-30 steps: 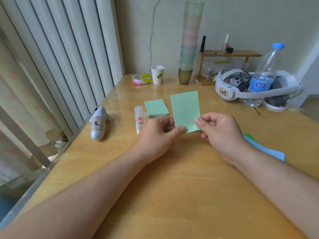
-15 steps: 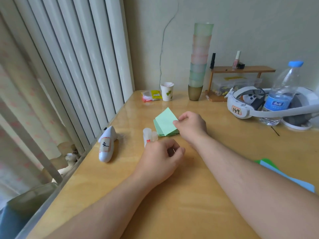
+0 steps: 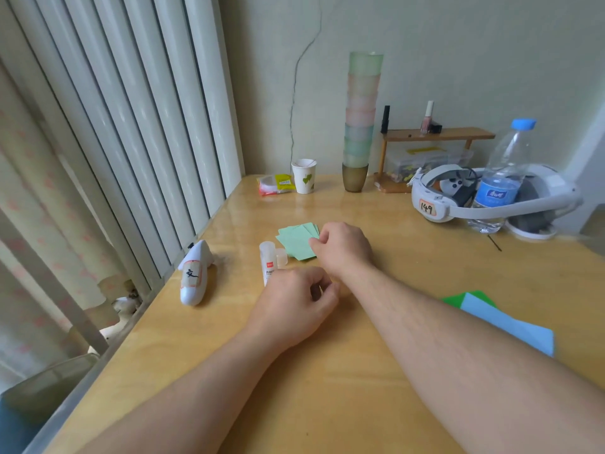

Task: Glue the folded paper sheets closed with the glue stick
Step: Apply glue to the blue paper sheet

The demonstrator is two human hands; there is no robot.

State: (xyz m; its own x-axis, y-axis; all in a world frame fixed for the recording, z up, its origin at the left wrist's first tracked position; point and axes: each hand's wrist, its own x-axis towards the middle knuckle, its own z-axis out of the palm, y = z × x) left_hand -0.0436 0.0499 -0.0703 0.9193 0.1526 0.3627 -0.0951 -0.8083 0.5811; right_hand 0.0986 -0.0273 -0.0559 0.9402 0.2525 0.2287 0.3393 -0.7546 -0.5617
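Observation:
A small stack of folded light-green paper sheets (image 3: 296, 242) lies flat on the wooden table (image 3: 376, 404). My right hand (image 3: 343, 249) reaches over its right edge, and the curled thumb and fingers pinch the top sheet's edge. Just left of the stack lies the white glue stick (image 3: 267, 258) with a red label, its clear cap (image 3: 281, 256) beside it. My left hand (image 3: 293, 304) rests on the table in front of the glue stick, loosely curled and holding nothing. It hides the stick's near end.
A white controller (image 3: 193, 278) lies near the table's left edge. At the back stand a paper cup (image 3: 303, 176), a tall stack of cups (image 3: 360, 126), a headset (image 3: 458, 201) and a water bottle (image 3: 501, 181). Blue and green sheets (image 3: 504, 321) lie at the right.
My left hand let go of the folded green sheet. My right hand carried it away from me and laid it on the stack. The view tilted upward.

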